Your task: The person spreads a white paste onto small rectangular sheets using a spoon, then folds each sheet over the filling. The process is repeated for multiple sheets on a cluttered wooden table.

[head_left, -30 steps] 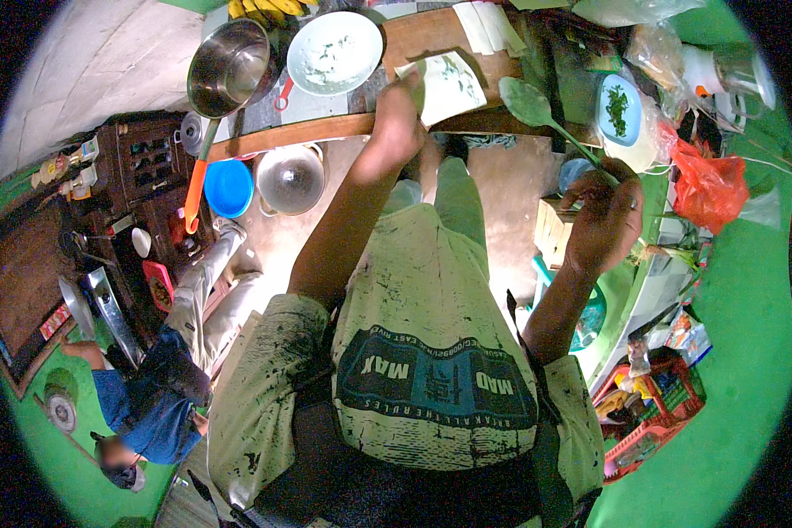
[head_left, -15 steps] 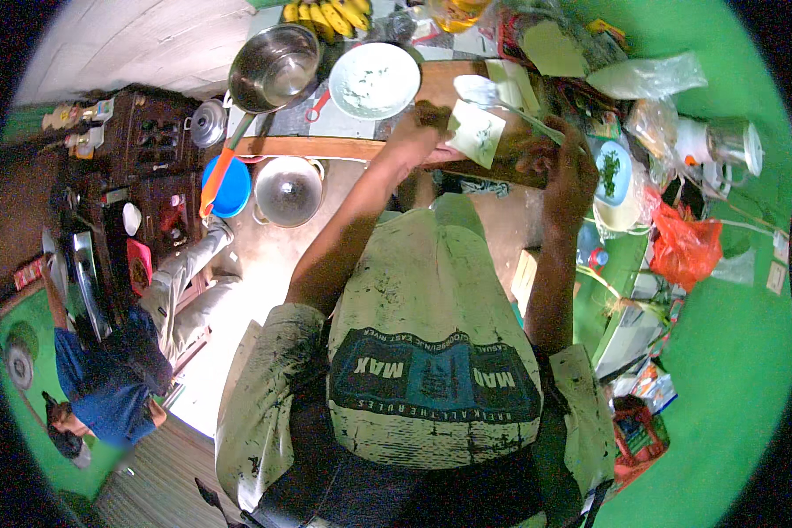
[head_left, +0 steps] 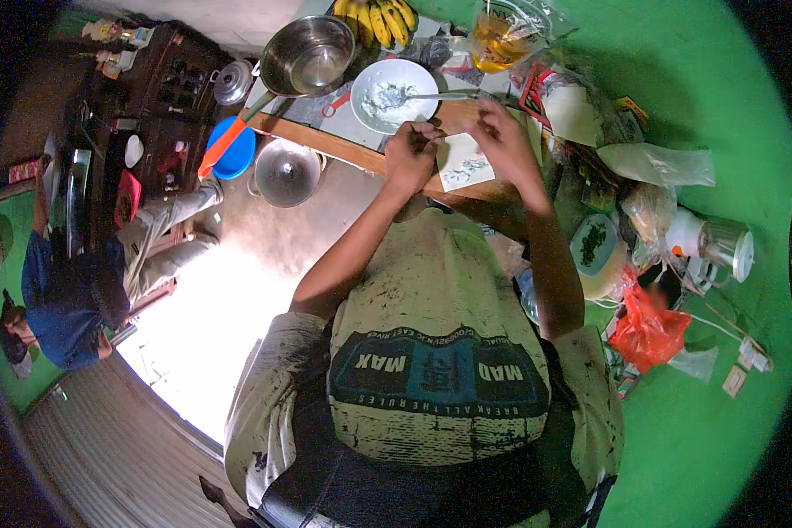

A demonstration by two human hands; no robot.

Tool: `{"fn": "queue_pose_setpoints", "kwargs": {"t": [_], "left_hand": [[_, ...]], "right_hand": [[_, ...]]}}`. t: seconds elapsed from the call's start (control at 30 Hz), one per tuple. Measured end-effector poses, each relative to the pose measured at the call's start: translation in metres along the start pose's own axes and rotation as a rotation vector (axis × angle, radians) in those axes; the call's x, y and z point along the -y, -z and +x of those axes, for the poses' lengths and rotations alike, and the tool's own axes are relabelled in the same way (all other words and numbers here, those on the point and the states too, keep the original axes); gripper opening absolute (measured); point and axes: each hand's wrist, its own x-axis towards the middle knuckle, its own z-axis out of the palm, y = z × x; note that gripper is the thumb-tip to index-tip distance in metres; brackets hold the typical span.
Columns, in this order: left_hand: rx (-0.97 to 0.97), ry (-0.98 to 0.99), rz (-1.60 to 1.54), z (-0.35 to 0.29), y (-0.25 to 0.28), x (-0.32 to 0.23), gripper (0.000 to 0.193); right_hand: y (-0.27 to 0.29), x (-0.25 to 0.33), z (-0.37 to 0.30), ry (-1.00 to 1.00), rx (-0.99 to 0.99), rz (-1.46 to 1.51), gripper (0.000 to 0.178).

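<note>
A square white wrapper sheet (head_left: 463, 151) lies on the wooden board (head_left: 459, 114), with a smear of whitish filling with green bits on its near part. My left hand (head_left: 410, 160) is at its left edge, fingers curled together; what they pinch, if anything, is hidden. Over the sheet's right side is my right hand (head_left: 505, 145), somewhat blurred, fingers apart and holding nothing. Beyond both hands stands a white bowl (head_left: 367, 104) of white mixture. A metal spoon (head_left: 427, 99) rests in it, its handle reaching right toward my right fingertips.
Left of the bowl are a steel saucepan (head_left: 308, 55) with an orange handle and bananas (head_left: 378, 19). A bag of yellow liquid (head_left: 499, 44) is behind. On the right are chopped greens (head_left: 595, 242) and a red plastic bag (head_left: 649, 330). Another person (head_left: 75, 295) is far left.
The spoon has gone from my right hand into the bowl. Filling now shows spread on the sheet, which has come down onto the board. My right hand has moved left and opened.
</note>
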Motion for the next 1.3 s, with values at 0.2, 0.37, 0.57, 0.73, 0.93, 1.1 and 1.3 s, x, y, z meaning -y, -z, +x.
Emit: {"fn": "queue_pose_setpoints", "kwargs": {"t": [0.2, 0.37, 0.57, 0.73, 0.93, 1.1, 1.3], "left_hand": [[-0.023, -0.382, 0.42, -0.068, 0.018, -0.018, 0.032], [0.01, -0.487, 0.618, -0.102, 0.011, -0.011, 0.033], [-0.078, -0.557, 0.732, -0.104, -0.011, -0.008, 0.035], [-0.114, -0.604, 0.784, -0.098, -0.019, -0.002, 0.038], [-0.116, -0.622, 0.812, -0.094, -0.014, 0.0, 0.037], [-0.142, -0.654, 0.801, -0.093, -0.009, 0.009, 0.036], [-0.149, -0.65, 0.772, -0.094, -0.008, 0.002, 0.036]], "right_hand": [[0.022, -0.066, -0.086, 0.343, -0.055, -0.479, 0.033], [0.022, -0.083, -0.1, 0.618, -0.152, -0.623, 0.022], [0.037, -0.089, -0.077, 0.733, -0.006, -0.778, 0.024], [0.031, -0.103, -0.06, 0.799, -0.038, -0.885, 0.025], [0.043, -0.091, -0.059, 0.843, -0.016, -0.891, 0.027], [0.054, -0.079, -0.047, 0.994, 0.049, -0.994, 0.032], [0.046, -0.094, -0.033, 1.058, 0.071, -1.005, 0.028]]}}
